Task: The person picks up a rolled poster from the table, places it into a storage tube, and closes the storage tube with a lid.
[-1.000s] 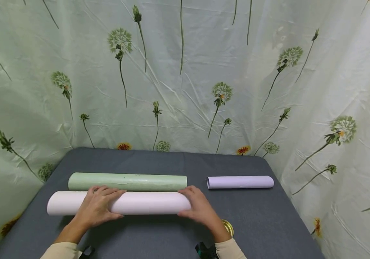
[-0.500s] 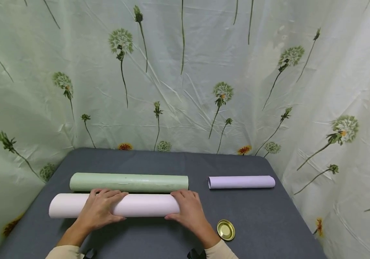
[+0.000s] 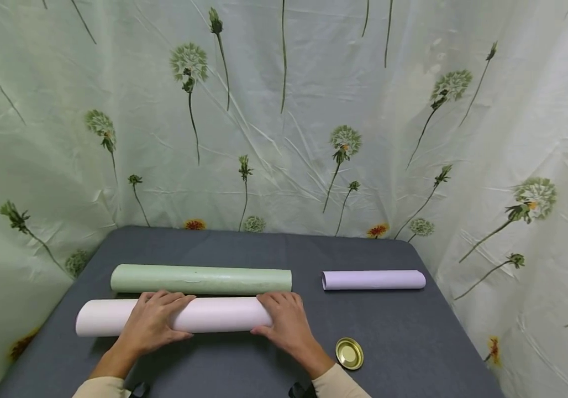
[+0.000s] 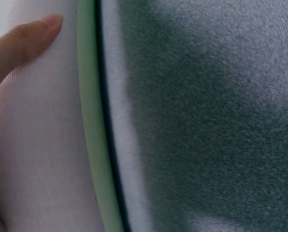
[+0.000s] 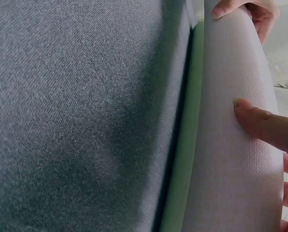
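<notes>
A pale pink-white roll (image 3: 221, 315) of sheet material lies crosswise in front of me, a little above the table in the head view. My left hand (image 3: 152, 326) grips it left of its middle, fingers over the top and thumb on the near side. The right hand (image 3: 286, 326) holds it the same way towards its right end, which that hand hides. In the right wrist view the right thumb (image 5: 262, 125) presses on the roll's textured surface. Just behind it lies a thicker-looking green roll (image 3: 201, 279).
A shorter lavender roll (image 3: 373, 280) lies at the back right of the grey cloth-covered table (image 3: 388, 320). A shallow gold round lid (image 3: 349, 354) rests on the cloth right of my right forearm. A flower-printed curtain (image 3: 289, 138) hangs behind and around the table.
My right hand has slid left along the pink-white roll, closer to the left hand, uncovering the gold lid. The roll sits slightly nearer to me; the left hand keeps its grip.
</notes>
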`<state>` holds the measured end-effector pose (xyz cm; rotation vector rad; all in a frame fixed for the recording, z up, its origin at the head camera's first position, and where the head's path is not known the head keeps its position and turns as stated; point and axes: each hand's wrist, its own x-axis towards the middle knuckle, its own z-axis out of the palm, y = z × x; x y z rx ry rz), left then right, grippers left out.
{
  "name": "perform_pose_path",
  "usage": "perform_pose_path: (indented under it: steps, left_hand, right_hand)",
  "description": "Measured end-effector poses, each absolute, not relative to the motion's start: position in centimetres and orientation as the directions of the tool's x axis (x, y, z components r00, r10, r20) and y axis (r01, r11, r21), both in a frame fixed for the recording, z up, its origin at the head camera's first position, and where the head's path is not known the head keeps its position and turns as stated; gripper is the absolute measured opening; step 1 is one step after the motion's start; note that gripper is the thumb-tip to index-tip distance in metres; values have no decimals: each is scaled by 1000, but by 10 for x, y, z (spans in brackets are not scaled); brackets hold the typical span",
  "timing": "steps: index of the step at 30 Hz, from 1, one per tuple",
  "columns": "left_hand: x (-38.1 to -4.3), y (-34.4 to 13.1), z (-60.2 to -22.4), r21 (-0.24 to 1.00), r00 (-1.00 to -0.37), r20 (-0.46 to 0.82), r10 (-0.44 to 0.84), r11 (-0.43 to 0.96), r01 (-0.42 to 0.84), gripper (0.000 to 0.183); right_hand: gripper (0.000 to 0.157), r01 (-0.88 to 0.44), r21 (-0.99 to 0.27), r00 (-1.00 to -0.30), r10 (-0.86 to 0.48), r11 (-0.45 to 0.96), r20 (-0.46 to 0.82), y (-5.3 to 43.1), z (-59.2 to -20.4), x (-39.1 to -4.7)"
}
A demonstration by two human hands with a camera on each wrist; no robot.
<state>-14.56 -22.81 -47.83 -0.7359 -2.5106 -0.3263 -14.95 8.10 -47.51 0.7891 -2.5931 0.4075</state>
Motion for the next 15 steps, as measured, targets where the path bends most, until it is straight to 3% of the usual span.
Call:
perform_pose_path:
  steps: [15]
  left_hand:
    - [-152, -233, -498, 125, -759, 516, 398, 842, 526, 73]
  right_hand:
    - [63, -553, -216, -775, -401, 805, 489, 67, -493, -156]
